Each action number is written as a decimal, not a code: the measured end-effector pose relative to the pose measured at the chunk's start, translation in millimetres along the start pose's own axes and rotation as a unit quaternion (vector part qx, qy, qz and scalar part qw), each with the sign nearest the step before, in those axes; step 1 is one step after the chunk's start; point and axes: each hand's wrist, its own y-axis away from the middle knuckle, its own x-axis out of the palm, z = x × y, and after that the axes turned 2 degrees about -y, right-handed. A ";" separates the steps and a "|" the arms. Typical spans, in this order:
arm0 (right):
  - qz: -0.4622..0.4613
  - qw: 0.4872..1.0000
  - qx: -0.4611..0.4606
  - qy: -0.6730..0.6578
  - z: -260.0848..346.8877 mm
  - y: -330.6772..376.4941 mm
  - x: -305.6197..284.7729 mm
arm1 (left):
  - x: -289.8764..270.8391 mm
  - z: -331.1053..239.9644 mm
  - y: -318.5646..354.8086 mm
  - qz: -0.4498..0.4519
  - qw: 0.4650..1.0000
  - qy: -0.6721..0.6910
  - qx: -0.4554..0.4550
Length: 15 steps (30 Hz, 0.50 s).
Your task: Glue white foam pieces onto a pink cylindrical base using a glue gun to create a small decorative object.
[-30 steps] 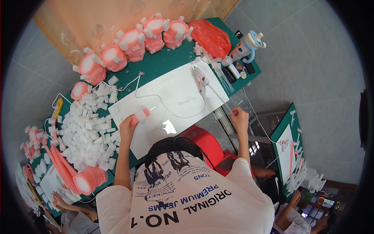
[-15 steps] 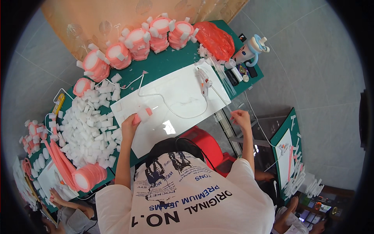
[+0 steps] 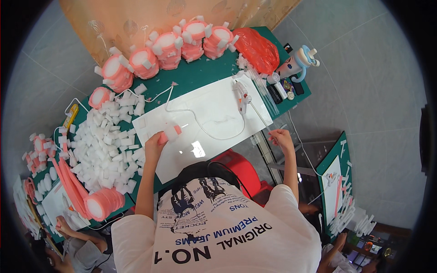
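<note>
My left hand (image 3: pixel 155 142) is shut on a small pink and white foam piece (image 3: pixel 171 132) and holds it over the white sheet (image 3: pixel 214 113) on the green table (image 3: pixel 200 77). At the table's right front edge, my right hand (image 3: pixel 281 138) pinches a thin clear stick (image 3: pixel 259 117). The stick points up toward the white glue gun (image 3: pixel 241 93), which lies on the sheet. The gun's cord (image 3: pixel 200 129) loops across the sheet.
A heap of white foam blocks (image 3: pixel 107 145) covers the table's left part. Pink foam rolls (image 3: pixel 168 48) line the back edge, with a red bag (image 3: pixel 257 48) and a bottle (image 3: pixel 298 61) at the right. A red stool (image 3: pixel 241 166) stands below. Another person's hand (image 3: pixel 61 225) is at lower left.
My left hand with the foam piece has shifted slightly up and right over the sheet. My right hand has stayed at the table edge.
</note>
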 end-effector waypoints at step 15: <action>0.006 0.998 0.020 0.062 -11.5 -9.9 10.5 | -1.3 -1.2 1.2 -0.015 1.000 0.011 0.002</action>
